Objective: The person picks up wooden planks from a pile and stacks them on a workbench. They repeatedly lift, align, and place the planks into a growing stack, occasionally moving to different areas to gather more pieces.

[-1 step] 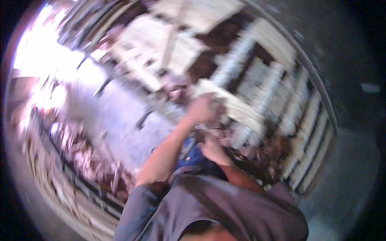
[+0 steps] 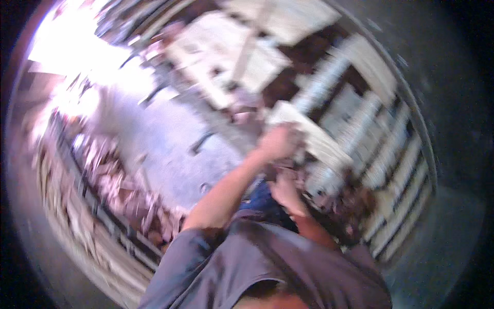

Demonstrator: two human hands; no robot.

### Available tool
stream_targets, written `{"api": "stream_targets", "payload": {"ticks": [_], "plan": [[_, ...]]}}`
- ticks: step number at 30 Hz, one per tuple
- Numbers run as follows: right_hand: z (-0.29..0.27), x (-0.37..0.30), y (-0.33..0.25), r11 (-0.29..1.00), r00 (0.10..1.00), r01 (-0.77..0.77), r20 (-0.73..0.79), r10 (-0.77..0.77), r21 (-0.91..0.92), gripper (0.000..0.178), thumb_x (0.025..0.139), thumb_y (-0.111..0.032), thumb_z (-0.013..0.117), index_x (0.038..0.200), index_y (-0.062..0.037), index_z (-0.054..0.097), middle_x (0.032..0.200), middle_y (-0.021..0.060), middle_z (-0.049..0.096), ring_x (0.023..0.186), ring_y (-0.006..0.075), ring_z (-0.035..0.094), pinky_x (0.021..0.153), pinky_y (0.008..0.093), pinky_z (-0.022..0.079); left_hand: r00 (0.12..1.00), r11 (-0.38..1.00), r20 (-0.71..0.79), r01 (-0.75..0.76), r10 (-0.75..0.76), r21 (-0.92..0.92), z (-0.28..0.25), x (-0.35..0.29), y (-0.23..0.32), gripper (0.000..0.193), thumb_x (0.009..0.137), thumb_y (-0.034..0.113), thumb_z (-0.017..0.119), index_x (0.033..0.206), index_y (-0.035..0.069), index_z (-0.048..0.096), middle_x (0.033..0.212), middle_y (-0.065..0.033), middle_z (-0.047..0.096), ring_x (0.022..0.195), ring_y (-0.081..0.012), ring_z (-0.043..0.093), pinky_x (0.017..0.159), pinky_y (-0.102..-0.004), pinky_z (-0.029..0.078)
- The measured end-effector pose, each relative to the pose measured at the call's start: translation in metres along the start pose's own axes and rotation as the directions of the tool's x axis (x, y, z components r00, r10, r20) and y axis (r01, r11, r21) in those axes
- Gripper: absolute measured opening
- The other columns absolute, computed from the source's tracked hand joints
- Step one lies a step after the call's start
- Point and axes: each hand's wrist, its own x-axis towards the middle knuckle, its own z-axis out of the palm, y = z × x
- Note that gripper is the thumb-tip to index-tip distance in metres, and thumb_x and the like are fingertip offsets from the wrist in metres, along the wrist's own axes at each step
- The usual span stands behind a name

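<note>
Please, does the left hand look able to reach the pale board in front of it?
Probably yes: the left hand is very near the pale board, with nothing visible in between; blur hides whether they touch.

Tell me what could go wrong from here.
Pinching: the left hand is right by the pale block, so fingers could get nipped if that block shifts; blur hides whether they grip it.
Spilling: the heap of scraps might slide onto the pale grey surface beside it.
</note>
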Motion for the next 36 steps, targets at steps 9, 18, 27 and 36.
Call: {"api": "stream_targets", "payload": {"ticks": [9,18,27,36], "plan": [[0.044,-0.030,0.037,0.872,0.942,-0.324,-0.045,0.332,-0.368,0.078,0.092,-0.037,0.076,0.152,0.0015,0.043,0.149,0.0289,0.050,0.140,0.0440,0.046,0.115,0.0523,0.038,0.984,0.974,-0.160,-0.103,0.071,-0.201,-0.026,-0.193,-0.054,0.052,0.085,0.019,0.067,0.134,0.002,0.062,0.119,-0.0247,0.069,0.112,-0.0436,0.065,0.099,-0.0477,0.052],[0.081,-0.047,-0.065,0.590,0.812,-0.508,-0.121,0.571,-0.627,0.097,0.088,-0.021,0.072,0.163,-0.0004,0.015,0.166,0.0305,0.020,0.154,0.0458,0.023,0.122,0.0563,0.028,0.712,0.914,-0.575,0.291,-0.404,-0.282,-0.142,-0.431,-0.232,0.053,0.089,0.027,0.066,0.136,0.005,0.062,0.124,-0.0230,0.070,0.115,-0.0405,0.067,0.101,-0.0484,0.052],[0.166,-0.047,-0.171,0.789,0.842,-0.277,0.257,0.474,-0.548,0.077,0.079,-0.016,0.071,0.144,0.0092,0.039,0.137,0.0425,0.047,0.131,0.0519,0.050,0.108,0.0536,0.044,0.558,0.808,-0.587,0.362,-0.587,-0.464,-0.202,-0.512,-0.288,0.053,0.091,0.026,0.066,0.139,0.006,0.061,0.123,-0.0247,0.070,0.116,-0.0422,0.066,0.101,-0.0489,0.051],[0.301,0.104,-0.211,0.911,0.722,-0.101,0.600,0.344,-0.401,0.057,0.079,-0.015,0.069,0.131,0.0035,0.055,0.122,0.0340,0.060,0.119,0.0470,0.060,0.101,0.0498,0.049,0.625,0.809,-0.518,0.396,-0.584,-0.435,-0.306,-0.505,-0.378,0.053,0.091,0.028,0.069,0.137,0.002,0.061,0.127,-0.0266,0.068,0.120,-0.0429,0.064,0.103,-0.0477,0.051]]}}
